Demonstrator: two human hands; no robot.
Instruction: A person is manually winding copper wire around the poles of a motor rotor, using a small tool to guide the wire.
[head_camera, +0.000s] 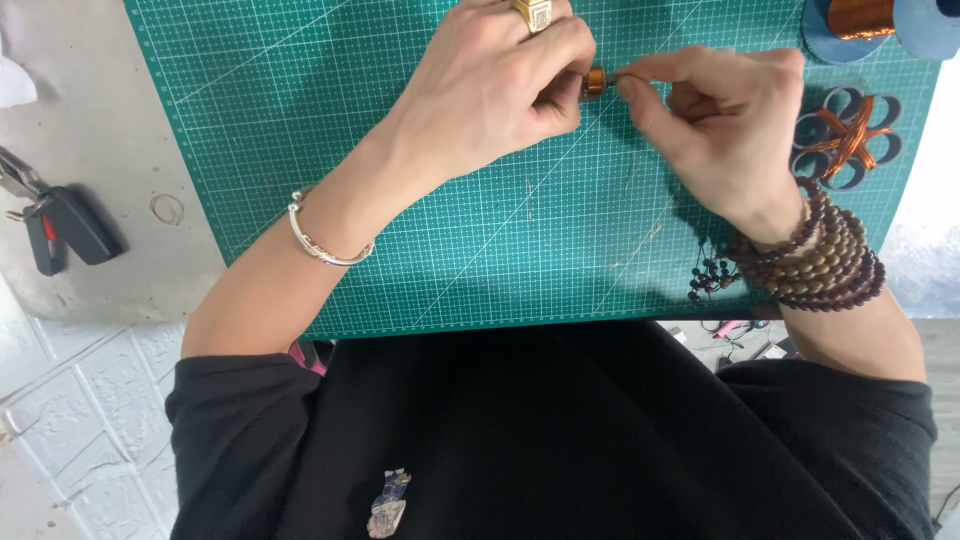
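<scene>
Between the pinched fingertips of my left hand (490, 85) and right hand (725, 120) I held a small copper wire coil (595, 81) above the gridded green cutting mat (420, 200), whose far corner carried a blue spool (862, 20) wound with glossy copper wire and a looped blue core (845, 138).

A grey table (110, 140) carries a green gridded cutting mat (480, 230). A dark car key (60, 228) lies left of the mat; a copper wire spool (868, 22) and a wire-wrapped blue flower shape (845, 135) lie on its right part.
</scene>
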